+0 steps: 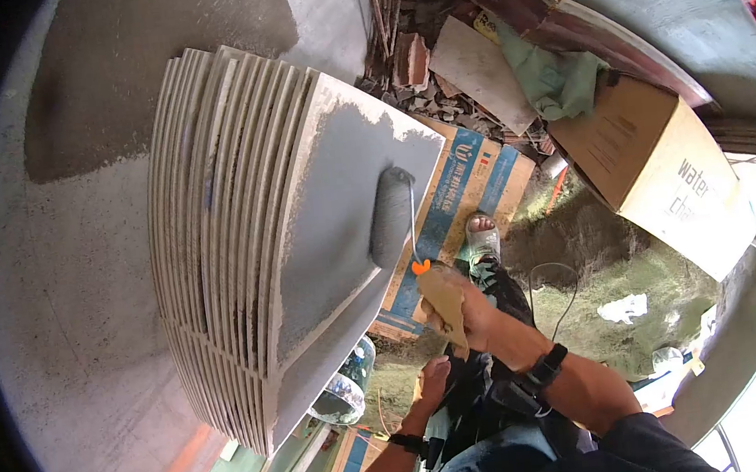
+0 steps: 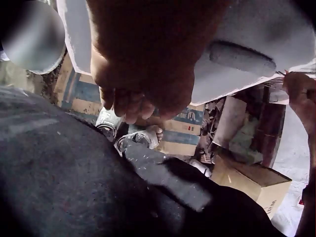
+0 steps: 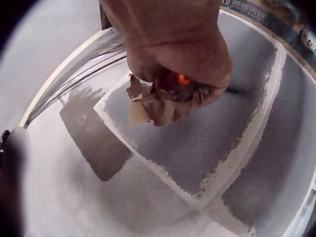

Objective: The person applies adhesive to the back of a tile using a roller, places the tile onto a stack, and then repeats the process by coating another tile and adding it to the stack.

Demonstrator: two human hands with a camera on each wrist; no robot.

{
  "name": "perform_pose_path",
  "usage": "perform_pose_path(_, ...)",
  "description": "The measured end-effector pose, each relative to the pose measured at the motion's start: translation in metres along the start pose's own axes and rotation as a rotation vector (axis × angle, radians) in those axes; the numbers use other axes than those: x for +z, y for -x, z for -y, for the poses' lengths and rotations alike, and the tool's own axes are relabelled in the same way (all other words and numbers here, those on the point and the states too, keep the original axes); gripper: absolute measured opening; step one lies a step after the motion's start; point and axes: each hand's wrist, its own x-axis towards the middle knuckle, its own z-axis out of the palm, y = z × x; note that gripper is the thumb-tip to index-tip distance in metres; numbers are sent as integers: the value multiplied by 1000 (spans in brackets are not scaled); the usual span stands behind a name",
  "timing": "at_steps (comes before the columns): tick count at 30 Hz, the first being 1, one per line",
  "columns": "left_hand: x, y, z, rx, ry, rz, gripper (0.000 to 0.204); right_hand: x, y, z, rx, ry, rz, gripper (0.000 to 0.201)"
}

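My right hand [image 1: 475, 313] grips a paint roller by its handle, which is wrapped in brown paper [image 1: 444, 302] with an orange bit showing at the top. The grey roller sleeve [image 1: 392, 216] lies against the front tile [image 1: 330, 213] of a leaning stack. Wet-looking grey coating covers most of that tile, leaving pale, ragged borders. In the right wrist view the torn wrap [image 3: 165, 109] sticks out of the fist, and the sleeve is hidden. My left hand [image 1: 433, 381] hangs low near my leg with loosely bent fingers, holding nothing.
Tile edges [image 1: 211, 206] fan out against the wall, which bears a darker patch [image 1: 152, 67]. A splattered bucket [image 1: 339, 399] stands below the tiles. Flattened cardboard [image 1: 481, 176] lies by my sandalled foot [image 1: 482, 237]. Rubble [image 1: 465, 96] and a cardboard box [image 1: 682, 179] are to the right.
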Motion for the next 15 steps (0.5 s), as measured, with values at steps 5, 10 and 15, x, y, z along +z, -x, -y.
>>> perform_pose_path(5,-10,14,-30,54,-290,41,29,24,40,-20,-37,170,70,21)
perform_pose_path(10,-14,1,17,195,-21,-45,25,25,55,-31,-195,325,149,20)
perform_pose_path(15,-27,11,-18,36,-85,4,24,0,16,-18,-23,41,78,30)
